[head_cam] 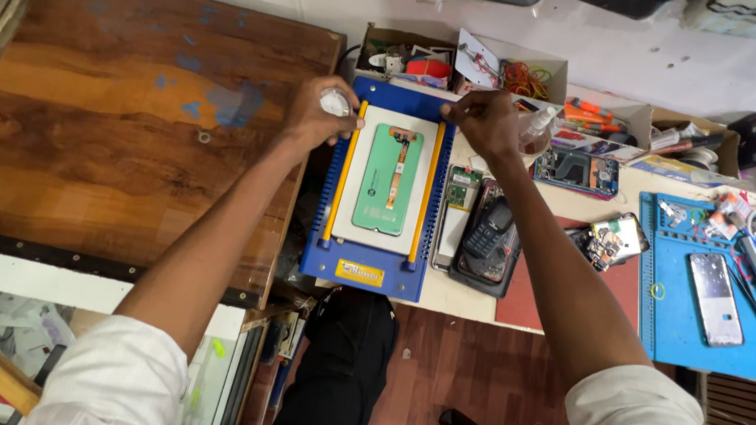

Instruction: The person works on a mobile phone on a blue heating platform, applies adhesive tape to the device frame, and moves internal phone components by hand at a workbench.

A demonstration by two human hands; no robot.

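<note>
A green phone screen panel point(388, 180) with an orange flex strip lies face down on the white pad of a blue and yellow heating plate point(367, 271). At the plate's far left corner, my left hand point(321, 113) is closed on a small white round object point(336, 102). My right hand point(486, 118) is at the plate's far right corner, gripping a small clear bottle point(537, 127) whose contents I cannot make out.
A dark keypad phone point(490, 230) and opened phone parts point(460, 193) lie right of the plate. A blue work mat point(674, 320) holds a phone point(715, 297), tweezers and scissors. Cardboard boxes of tools point(521, 73) line the wall. A brown wooden top point(111, 110) lies left.
</note>
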